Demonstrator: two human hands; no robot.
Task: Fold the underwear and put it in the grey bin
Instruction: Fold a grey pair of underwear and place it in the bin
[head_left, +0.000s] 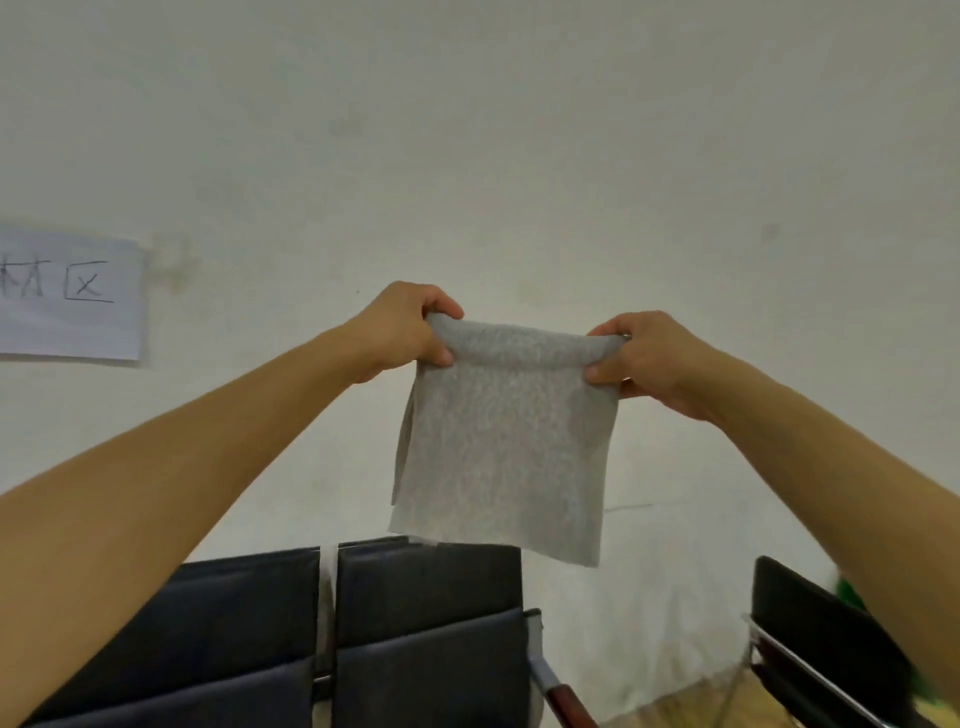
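Observation:
A light grey underwear (501, 447) hangs in the air in front of a white wall, folded into a rough rectangle. My left hand (402, 332) pinches its top left corner, and my right hand (649, 358) pinches its top right corner. The top edge is stretched level between the two hands while the lower edge hangs free just above the chair backs. No grey bin shows in the view.
Two dark padded chair backs (363, 634) stand side by side below the cloth, with a metal armrest (550, 680) at their right. Another dark chair (815, 639) stands at the lower right. A paper sign (70, 299) with handwriting is taped to the wall at left.

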